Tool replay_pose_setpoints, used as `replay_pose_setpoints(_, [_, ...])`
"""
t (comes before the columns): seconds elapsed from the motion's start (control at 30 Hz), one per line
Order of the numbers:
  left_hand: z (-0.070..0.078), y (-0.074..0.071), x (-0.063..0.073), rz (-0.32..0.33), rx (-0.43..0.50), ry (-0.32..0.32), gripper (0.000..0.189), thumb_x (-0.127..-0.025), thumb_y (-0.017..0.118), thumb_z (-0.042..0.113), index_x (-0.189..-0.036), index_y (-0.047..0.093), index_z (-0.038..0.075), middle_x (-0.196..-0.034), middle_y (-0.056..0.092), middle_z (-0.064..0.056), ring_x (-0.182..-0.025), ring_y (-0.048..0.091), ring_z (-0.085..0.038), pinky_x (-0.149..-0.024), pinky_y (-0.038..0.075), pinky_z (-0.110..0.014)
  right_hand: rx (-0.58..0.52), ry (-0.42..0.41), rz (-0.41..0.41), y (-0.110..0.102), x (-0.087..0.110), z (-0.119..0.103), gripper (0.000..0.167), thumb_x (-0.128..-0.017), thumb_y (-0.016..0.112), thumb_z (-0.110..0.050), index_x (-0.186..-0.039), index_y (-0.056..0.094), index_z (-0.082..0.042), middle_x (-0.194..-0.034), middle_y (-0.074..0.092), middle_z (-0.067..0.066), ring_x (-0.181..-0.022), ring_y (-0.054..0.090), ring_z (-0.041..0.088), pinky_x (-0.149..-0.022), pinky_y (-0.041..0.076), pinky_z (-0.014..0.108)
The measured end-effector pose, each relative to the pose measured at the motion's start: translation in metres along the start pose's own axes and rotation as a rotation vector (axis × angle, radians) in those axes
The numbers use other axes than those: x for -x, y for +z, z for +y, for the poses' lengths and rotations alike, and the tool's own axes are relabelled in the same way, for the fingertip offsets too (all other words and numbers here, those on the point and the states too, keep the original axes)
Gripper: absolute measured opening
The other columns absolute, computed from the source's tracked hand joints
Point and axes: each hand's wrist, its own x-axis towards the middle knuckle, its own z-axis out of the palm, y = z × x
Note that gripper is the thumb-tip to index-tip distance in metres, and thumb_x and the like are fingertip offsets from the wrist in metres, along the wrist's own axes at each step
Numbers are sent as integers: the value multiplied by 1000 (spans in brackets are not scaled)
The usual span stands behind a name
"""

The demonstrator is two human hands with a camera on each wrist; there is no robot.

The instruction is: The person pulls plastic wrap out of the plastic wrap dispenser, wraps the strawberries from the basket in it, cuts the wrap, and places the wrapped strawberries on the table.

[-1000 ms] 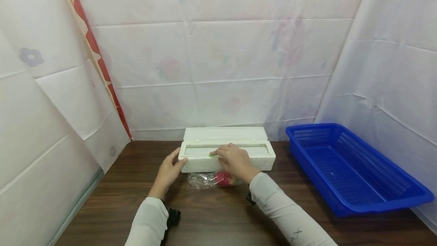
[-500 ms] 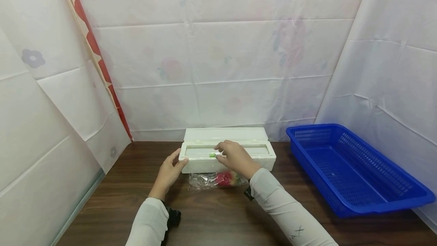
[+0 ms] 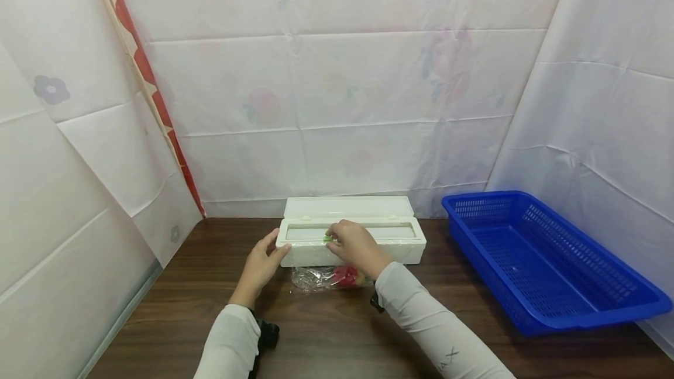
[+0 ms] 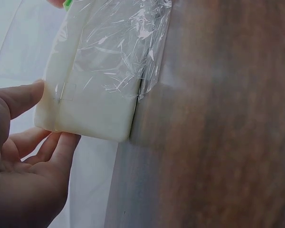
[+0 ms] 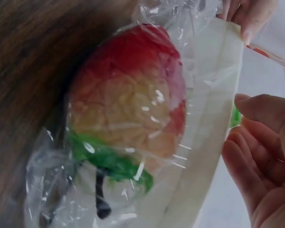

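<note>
A white cling film dispenser stands on the table with its lid tipped back. My left hand grips its left end, thumb at the front top edge and fingers round the end face. At the front rim, my right hand pinches the small green slide cutter between thumb and fingers. Clear film hangs down the dispenser's front. Before it lies a red and yellow fruit with green leaf and dark stem, wrapped in the crinkled film and partly covered by my right wrist in the head view.
A blue plastic basket with perforated walls stands at the right of the brown wooden table. Pale printed sheets hang behind and on both sides, close behind the dispenser's lid.
Half a second ago, my right fingers were spread just off the green slide cutter; now they close on it again. My left hand stays at the dispenser's end.
</note>
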Motion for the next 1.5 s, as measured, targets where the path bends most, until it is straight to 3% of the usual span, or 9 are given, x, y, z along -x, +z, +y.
replay_pose_setpoints(0.27, [-2, -1, -2, 0, 14, 16, 69, -101, 64, 28, -155, 32, 1, -152, 39, -26, -137, 41, -43, -108, 40, -52, 63, 10, -1, 3, -1, -1, 12, -92, 75, -17, -102, 75, -11, -94, 69, 2, -84, 67, 14, -72, 56, 25])
replay_pose_setpoints(0.63, [-1, -1, -2, -8, 2, -10, 71, -100, 64, 32, -155, 31, 1, -151, 39, -26, -137, 40, -44, -107, 40, -55, 121, -47, 18, 6, 0, -1, 14, -90, 76, -15, -104, 75, -15, -99, 71, 0, -86, 68, 16, -71, 57, 28])
replay_pose_setpoints(1.5, [-1, -1, 0, -19, 22, -3, 72, -101, 63, 32, -156, 29, 1, -152, 37, -26, -138, 39, -43, -109, 38, -52, 212, -120, 6, 8, -2, -4, 35, -89, 69, -4, -116, 75, -25, -114, 71, -9, -90, 66, 15, -57, 52, 25])
